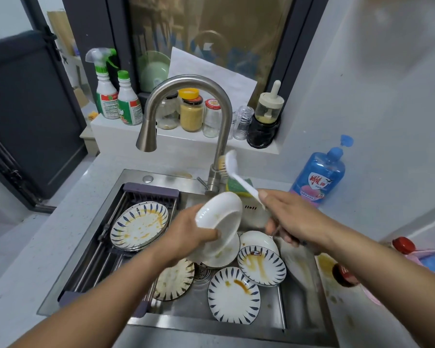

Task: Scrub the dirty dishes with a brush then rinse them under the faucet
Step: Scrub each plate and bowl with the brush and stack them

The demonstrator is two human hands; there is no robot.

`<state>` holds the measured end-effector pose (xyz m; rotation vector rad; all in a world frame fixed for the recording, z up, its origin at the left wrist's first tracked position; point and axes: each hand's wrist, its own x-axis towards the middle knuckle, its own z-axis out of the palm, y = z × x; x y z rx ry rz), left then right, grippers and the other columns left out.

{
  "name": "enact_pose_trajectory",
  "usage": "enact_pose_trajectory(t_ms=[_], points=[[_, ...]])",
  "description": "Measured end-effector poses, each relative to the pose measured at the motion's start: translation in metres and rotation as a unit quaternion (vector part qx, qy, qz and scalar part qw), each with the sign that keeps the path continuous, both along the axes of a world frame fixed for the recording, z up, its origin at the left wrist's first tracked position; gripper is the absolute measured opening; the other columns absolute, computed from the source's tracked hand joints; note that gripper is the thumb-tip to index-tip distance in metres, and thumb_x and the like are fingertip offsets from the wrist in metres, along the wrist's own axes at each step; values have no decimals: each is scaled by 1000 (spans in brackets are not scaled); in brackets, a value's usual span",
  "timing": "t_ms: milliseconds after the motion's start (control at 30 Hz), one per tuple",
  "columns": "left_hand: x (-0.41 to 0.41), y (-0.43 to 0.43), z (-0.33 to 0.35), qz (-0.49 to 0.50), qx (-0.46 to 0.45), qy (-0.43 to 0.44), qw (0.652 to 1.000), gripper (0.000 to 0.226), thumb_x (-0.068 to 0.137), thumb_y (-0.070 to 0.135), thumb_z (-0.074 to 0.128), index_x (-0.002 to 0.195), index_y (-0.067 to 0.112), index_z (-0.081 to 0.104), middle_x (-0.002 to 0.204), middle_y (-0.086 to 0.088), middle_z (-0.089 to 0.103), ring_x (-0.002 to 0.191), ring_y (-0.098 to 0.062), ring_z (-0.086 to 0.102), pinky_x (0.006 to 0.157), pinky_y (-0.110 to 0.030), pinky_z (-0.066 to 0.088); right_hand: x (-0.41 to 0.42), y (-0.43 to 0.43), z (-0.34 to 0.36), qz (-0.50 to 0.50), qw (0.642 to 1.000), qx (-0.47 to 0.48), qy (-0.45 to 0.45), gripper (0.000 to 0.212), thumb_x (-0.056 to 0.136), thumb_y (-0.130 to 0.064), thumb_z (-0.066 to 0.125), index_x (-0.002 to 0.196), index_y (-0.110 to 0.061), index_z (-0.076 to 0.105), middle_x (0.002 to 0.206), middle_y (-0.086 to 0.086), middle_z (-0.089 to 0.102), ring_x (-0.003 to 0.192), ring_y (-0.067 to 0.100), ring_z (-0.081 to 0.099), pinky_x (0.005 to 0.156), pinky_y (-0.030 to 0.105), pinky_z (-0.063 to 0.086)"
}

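Steel sink under the window, crowded with stained plates. Left hand grips a tilted white bowl above them. Right hand clutches the brush, bristles up beside the faucet. If slick, the bowl could slip and chip the plates beneath. The right fingers are blurred, and whatever lies under them is unclear.

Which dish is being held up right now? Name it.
The plain white dish, tilted in the left hand over the sink. The other dishes all lie in the sink or rack; the right hand holds the brush.
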<state>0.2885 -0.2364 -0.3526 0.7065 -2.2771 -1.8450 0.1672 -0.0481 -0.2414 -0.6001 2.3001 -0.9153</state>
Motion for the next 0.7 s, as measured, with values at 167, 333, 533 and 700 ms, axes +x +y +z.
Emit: enact_pose_trajectory(t_ms=[167, 333, 533, 700], points=[[-3, -24, 4, 4, 100, 17, 995, 58, 59, 15, 90, 114, 23, 71, 106, -3, 77, 102, -27, 70, 88, -40, 56, 3, 15, 36, 199, 941, 107, 250, 40, 103, -56, 38, 142, -58, 48, 62, -38, 53, 63, -11, 51, 58, 14, 37], [-2, -28, 8, -8, 88, 25, 996, 48, 68, 5, 90, 111, 17, 71, 100, -3, 75, 95, -22, 68, 76, -24, 55, 18, 23, 49, 306, 835, 216, 402, 55, 89, -74, 2, 144, -71, 8, 97, -17, 63, 86, 14, 55, 77, 36, 51], [3, -25, -2, 18, 124, 52, 991, 70, 56, 20, 88, 122, 24, 68, 111, -4, 76, 106, -28, 70, 94, -46, 57, -5, 37, 48, 238, 867, 230, 373, 56, 89, -75, 6, 142, -72, 20, 94, -14, 59, 89, 13, 59, 76, 36, 53], [0, -16, -6, 35, 152, 46, 987, 56, 64, 0, 87, 115, 15, 69, 112, -14, 73, 108, -33, 66, 96, -44, 55, 19, 27, 34, 316, 826, 213, 414, 61, 86, -73, -5, 147, -68, 3, 99, -10, 65, 98, 22, 64, 76, 37, 53]])
